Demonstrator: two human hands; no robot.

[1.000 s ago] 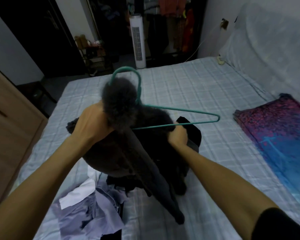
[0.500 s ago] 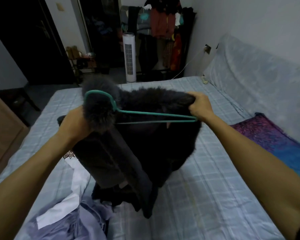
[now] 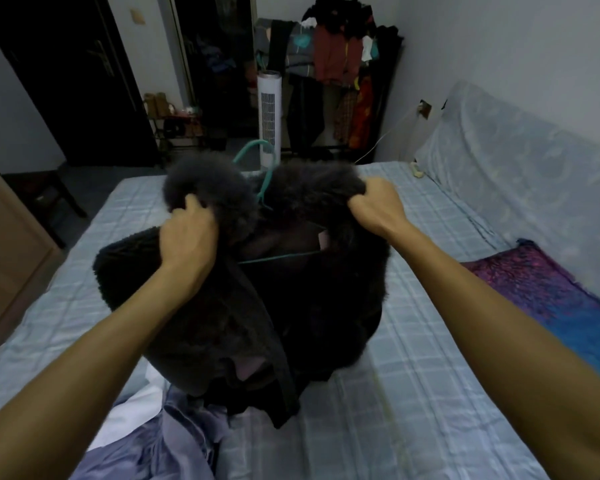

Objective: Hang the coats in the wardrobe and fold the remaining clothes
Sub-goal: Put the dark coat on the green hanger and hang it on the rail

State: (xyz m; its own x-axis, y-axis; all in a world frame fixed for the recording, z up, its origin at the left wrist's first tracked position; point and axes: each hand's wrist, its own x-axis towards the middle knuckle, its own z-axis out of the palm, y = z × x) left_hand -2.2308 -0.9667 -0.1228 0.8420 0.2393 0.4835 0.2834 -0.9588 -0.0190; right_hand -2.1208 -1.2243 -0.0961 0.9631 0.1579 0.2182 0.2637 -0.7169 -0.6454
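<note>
The teal hanger [image 3: 266, 181], half bare a second ago, now sits inside the dark coat [image 3: 222, 306], with only its hook showing at 12 o'clock. The left hand [image 3: 187, 237] at 10 o'clock and the right hand [image 3: 374, 209] at 2 o'clock both grip the fur collar, fingers [image 3: 189, 202] curled in. They hold the coat above the bed [image 3: 430, 375], and it looks ready for the wardrobe.

Most of the hanger [image 3: 266, 181] is covered by the coat [image 3: 222, 323]; only its hook and a stretch of bar are seen. The left hand [image 3: 187, 237] and the right hand [image 3: 374, 209] are partly buried in the fur collar [image 3: 215, 181]. The clothes pile [image 3: 174, 445] is cut off by the bottom edge, the wardrobe [image 3: 7, 254] by the left edge, and the purple cloth [image 3: 551, 299] by the right. What is stacked on the far table [image 3: 174, 114] cannot be made out in the dark.
</note>
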